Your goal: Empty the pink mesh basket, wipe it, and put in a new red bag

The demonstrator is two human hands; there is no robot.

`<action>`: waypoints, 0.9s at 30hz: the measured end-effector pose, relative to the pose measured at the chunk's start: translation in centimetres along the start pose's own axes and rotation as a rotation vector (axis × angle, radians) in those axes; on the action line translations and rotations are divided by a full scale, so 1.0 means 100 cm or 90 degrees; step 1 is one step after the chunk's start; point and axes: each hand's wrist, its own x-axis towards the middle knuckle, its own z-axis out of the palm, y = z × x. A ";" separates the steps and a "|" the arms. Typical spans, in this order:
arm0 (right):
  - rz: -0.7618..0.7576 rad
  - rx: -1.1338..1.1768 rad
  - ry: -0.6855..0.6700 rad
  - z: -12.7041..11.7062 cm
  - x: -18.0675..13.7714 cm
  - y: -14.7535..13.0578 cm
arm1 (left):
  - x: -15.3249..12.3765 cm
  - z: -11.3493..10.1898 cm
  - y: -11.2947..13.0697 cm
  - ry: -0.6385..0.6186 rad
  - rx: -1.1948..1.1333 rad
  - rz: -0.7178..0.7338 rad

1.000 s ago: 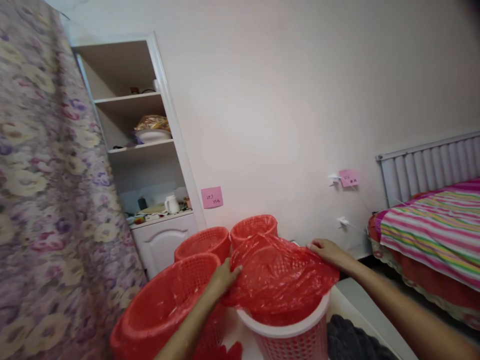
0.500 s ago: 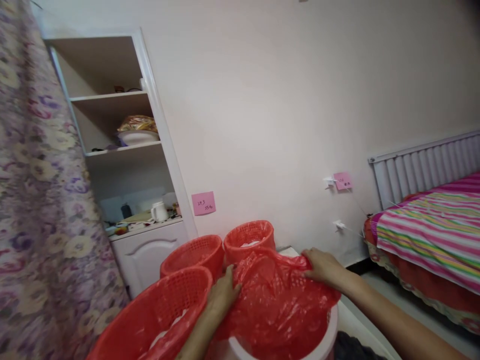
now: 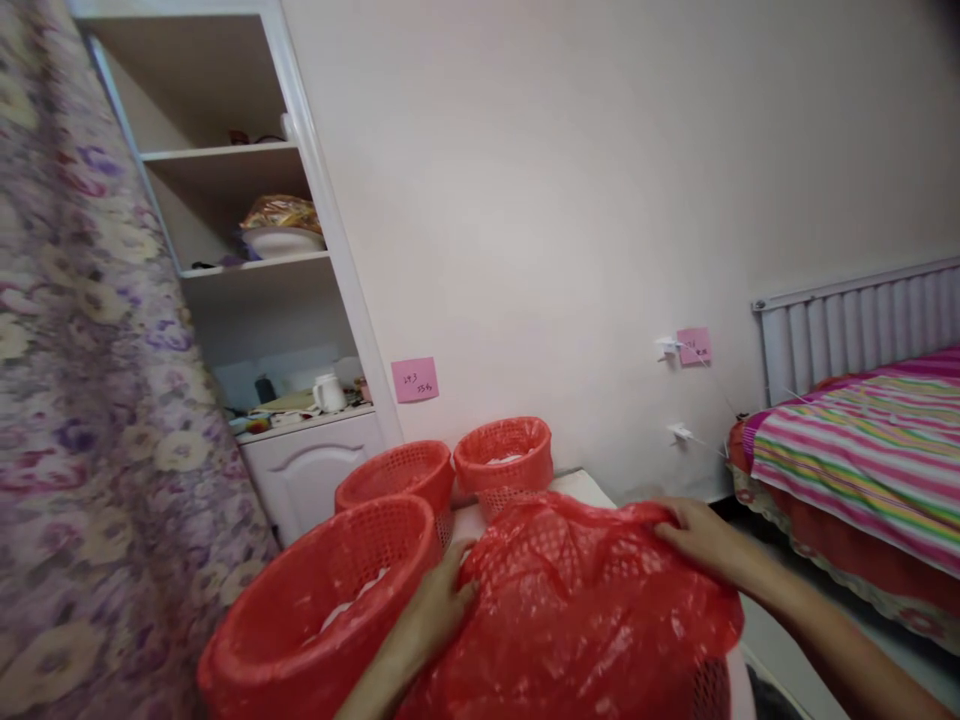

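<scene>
A thin red plastic bag (image 3: 577, 600) is spread over a basket with a pale rim (image 3: 739, 680) at the bottom of the view. On the bag's left edge, my left hand (image 3: 442, 595) is closed, fingers curled at the plastic. My right hand (image 3: 697, 535) pinches the bag's far right edge and holds it out to the side. Close to my left forearm stands a red mesh basket (image 3: 315, 610) lined with red plastic, something white inside. Two more lined red baskets, one at the left (image 3: 397, 475) and one at the right (image 3: 502, 455), stand behind.
The baskets stand on a white tabletop (image 3: 581, 490) by the wall. A floral curtain (image 3: 112, 400) hangs at left beside a shelf cabinet (image 3: 315, 470) holding a white jug (image 3: 328, 393). At right is a bed with a striped cover (image 3: 862, 430). Pink notes (image 3: 415, 380) are on the wall.
My right hand has moved right, drawing the red bag wider across the basket's opening. The bag now hides more of the pale rim. The camera view has shifted slightly.
</scene>
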 end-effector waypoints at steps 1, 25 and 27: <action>0.006 -0.009 -0.007 0.001 -0.007 0.001 | -0.005 0.002 -0.003 -0.011 0.004 -0.007; 0.122 0.204 -0.152 0.028 0.079 -0.004 | 0.117 0.026 -0.012 -0.038 -0.086 0.003; 0.186 0.292 -0.177 0.033 0.083 0.010 | 0.120 0.027 -0.015 -0.062 -0.105 -0.008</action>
